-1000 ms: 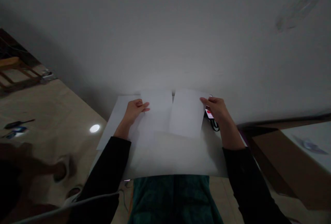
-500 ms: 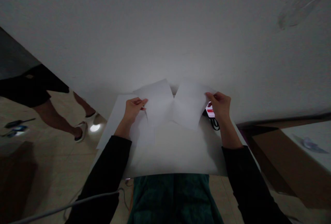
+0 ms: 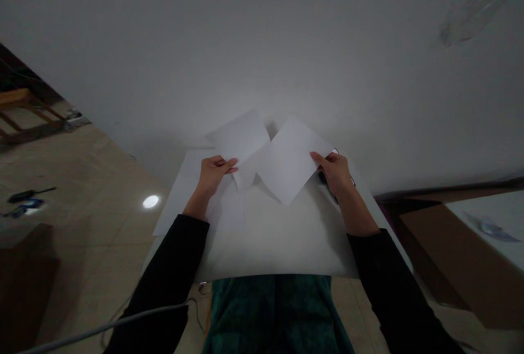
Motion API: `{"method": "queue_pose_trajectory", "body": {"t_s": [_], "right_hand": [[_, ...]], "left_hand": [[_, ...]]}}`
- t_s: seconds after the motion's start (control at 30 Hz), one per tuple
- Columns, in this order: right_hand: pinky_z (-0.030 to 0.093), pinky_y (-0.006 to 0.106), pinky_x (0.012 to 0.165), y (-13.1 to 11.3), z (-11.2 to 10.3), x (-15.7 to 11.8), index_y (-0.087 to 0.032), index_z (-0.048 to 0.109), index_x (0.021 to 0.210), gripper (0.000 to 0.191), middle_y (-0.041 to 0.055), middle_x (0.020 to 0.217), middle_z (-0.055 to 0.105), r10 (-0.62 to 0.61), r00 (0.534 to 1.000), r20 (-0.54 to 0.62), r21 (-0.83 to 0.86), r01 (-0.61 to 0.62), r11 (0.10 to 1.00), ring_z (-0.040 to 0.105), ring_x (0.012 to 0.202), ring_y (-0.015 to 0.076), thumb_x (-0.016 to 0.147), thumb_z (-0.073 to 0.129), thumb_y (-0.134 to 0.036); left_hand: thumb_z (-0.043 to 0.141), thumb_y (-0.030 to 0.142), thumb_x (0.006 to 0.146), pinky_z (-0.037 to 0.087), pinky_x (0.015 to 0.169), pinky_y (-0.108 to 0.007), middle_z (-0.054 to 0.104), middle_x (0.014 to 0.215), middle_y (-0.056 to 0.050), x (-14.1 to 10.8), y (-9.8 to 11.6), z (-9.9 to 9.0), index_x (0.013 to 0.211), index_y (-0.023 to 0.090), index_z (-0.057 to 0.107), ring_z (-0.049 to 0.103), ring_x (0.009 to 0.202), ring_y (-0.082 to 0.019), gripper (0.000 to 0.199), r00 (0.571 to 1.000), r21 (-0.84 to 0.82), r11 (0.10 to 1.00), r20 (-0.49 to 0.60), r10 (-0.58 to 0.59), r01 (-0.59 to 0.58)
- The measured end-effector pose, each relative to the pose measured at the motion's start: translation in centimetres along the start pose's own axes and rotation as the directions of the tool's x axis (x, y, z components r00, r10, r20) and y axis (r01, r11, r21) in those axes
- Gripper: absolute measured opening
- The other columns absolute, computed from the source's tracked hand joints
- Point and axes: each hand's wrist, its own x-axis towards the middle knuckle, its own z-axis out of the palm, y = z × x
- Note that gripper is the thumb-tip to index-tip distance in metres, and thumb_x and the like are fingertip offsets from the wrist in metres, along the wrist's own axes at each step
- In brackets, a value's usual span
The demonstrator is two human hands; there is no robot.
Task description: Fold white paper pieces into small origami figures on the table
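Observation:
My left hand (image 3: 216, 173) pinches the edge of a white sheet of paper (image 3: 241, 135) above the table. Between thumb and fingers, my right hand (image 3: 333, 171) grips a second white paper piece (image 3: 289, 160), tilted so its corners point up and down. The right piece overlaps the left one near the middle; whether they are joined there I cannot tell. Under my left hand, more white paper (image 3: 184, 187) lies flat on the white table (image 3: 286, 250). A phone (image 3: 322, 178) is mostly hidden behind my right hand.
A pale wall (image 3: 262, 43) rises behind the table. To the right stands a cardboard box (image 3: 454, 250). A grey cable (image 3: 135, 316) crosses by my left forearm. Dark tools (image 3: 27, 201) lie on the tiled floor at left, with a wooden stool (image 3: 20, 100) farther back.
My right hand has moved left with its paper, which has turned and now overlaps the left piece. The phone is more covered. The person at left has gone out of view.

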Motion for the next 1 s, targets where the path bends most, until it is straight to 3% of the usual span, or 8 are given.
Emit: {"method": "queue_pose_trajectory", "body": {"t_s": [0.07,0.17,0.37,0.47,0.57,0.7,1.0], "right_hand": [[0.044,0.024,0.049,0.1,0.1,0.1,-0.017,0.065,0.071,0.037,0.0021,0.070,0.067,-0.024,0.999,-0.031,0.026,0.025,0.999,0.054,0.054,0.0111,0.062,0.078,-0.050],[0.042,0.024,0.048,-0.5,0.5,-0.4,-0.017,0.066,0.077,0.036,0.0013,0.070,0.066,-0.050,0.999,0.016,0.031,0.049,0.998,0.053,0.052,0.0104,0.062,0.079,-0.047],[0.036,0.024,0.044,-2.1,0.8,-1.7,-0.016,0.061,0.056,0.036,-0.0001,0.050,0.058,-0.032,0.995,0.091,-0.119,0.042,0.992,0.048,0.045,0.0103,0.063,0.079,-0.047],[0.037,0.025,0.044,-1.7,0.7,-1.2,-0.016,0.062,0.057,0.038,0.0014,0.051,0.059,-0.042,0.998,0.046,-0.153,0.048,0.987,0.050,0.045,0.0116,0.067,0.075,-0.050],[0.040,0.025,0.048,-1.0,0.3,-0.3,-0.017,0.063,0.062,0.036,0.0001,0.055,0.060,-0.146,0.987,-0.062,-0.131,0.137,0.982,0.051,0.050,0.0122,0.069,0.073,-0.051],[0.041,0.025,0.053,-1.1,-0.3,0.1,-0.018,0.067,0.071,0.029,-0.0013,0.065,0.062,-0.242,0.961,-0.133,-0.055,0.237,0.970,0.052,0.057,0.0120,0.071,0.072,-0.047],[0.030,0.024,0.043,-2.9,-0.2,-0.7,-0.018,0.061,0.061,0.024,-0.0047,0.053,0.050,-0.226,0.956,-0.188,-0.009,0.228,0.974,0.038,0.045,0.0079,0.069,0.073,-0.038]], "left_hand": [[0.084,0.037,0.057,0.064,0.067,-0.029,0.031,0.050,0.010,-0.1,0.0,0.1,0.049,0.017,0.039,0.045,0.044,-0.003,0.050,1.000,-0.008,1.000,-0.024,0.020,-0.020],[0.083,0.037,0.059,0.064,0.059,-0.027,0.030,0.050,0.010,-0.1,-0.2,0.1,0.049,0.017,0.040,0.041,0.042,-0.003,0.049,0.998,-0.007,0.999,-0.045,0.041,-0.041],[0.080,0.041,0.062,0.061,0.050,-0.024,0.043,0.051,0.006,0.3,-0.5,0.0,0.053,0.015,0.049,0.050,0.046,-0.007,0.041,0.992,0.065,0.996,-0.107,0.066,-0.060],[0.079,0.041,0.063,0.059,0.050,-0.023,0.044,0.050,0.006,0.4,-0.4,0.0,0.051,0.016,0.050,0.047,0.046,-0.006,0.040,0.982,0.099,0.991,-0.158,0.103,-0.088],[0.078,0.039,0.063,0.056,0.050,-0.022,0.044,0.049,0.005,0.4,-0.1,0.0,0.050,0.017,0.049,0.045,0.045,-0.006,0.039,0.970,0.143,0.984,-0.201,0.134,-0.106],[0.078,0.037,0.065,0.052,0.049,-0.021,0.040,0.046,0.006,0.1,0.2,0.2,0.047,0.017,0.048,0.043,0.044,-0.006,0.040,0.971,0.192,0.971,-0.166,0.173,-0.140],[0.078,0.037,0.066,0.042,0.043,-0.021,0.047,0.046,0.005,0.0,0.5,0.1,0.048,0.017,0.052,0.045,0.043,-0.007,0.037,0.971,0.238,0.958,-0.134,0.198,-0.162]]}}
